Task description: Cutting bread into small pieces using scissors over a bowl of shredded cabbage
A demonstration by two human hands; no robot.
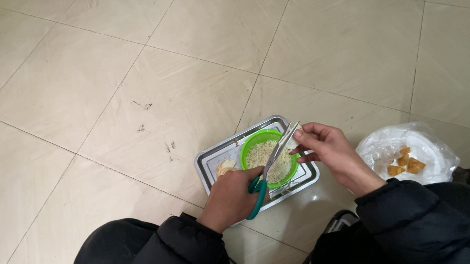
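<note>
Down on the pale tiled floor (pixel 136 83), and everything centres on the green bowl (pixel 253 143). Under the bowl sits a shiny rectangular metal tray (pixel 215 159), its rim showing on the bowl's left and far sides. To the right of the bowl, well apart from it, a crumpled clear plastic bag (pixel 386 145) lies over a white plate, with a few golden-brown fried chunks (pixel 405 161) on top. On the near side of the bowl, black padded sleeves (pixel 187 247) fill the bottom of the view.

Now the hands. The left hand (pixel 230 196) comes in from the near-left of the bowl, fingers curled tight through the teal handles of a pair of scissors (pixel 271 162); the blades run up across the bowl, tips at its far-right rim, and whether they are parted or closed I can't tell. The right hand (pixel 330 151) hovers at the bowl's right edge, thumb and forefinger pinching a small pale piece (pixel 291 143) right at the scissor tips. Inside the bowl, a heap of fine pale shreds (pixel 260 156). Just left of the bowl, on the tray, a small pale slice (pixel 226 165) lies beside the left knuckles.
</note>
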